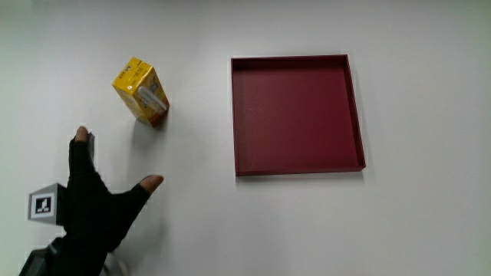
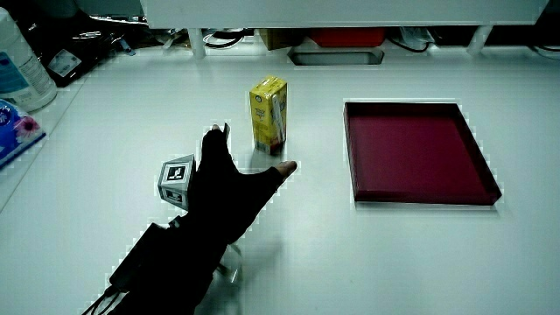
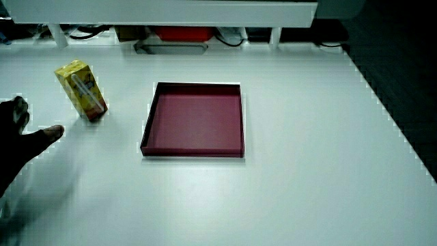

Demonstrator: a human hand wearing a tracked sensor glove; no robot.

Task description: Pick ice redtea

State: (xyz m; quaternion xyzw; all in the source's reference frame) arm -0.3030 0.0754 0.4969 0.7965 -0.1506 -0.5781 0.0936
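1. Yellow ice redtea carton (image 1: 141, 92) stands upright on the white table (image 1: 430, 222), untouched; the whole pick is left.
2. The gloved hand (image 1: 92, 207) hovers nearer the person than the carton, fingers spread, holding nothing.
3. A dark red tray (image 1: 298, 115) lies beside the carton; nothing blocks the reach.

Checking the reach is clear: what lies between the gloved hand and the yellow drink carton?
Nothing: only bare table lies between the open hand and the yellow drink carton, as the main view shows.
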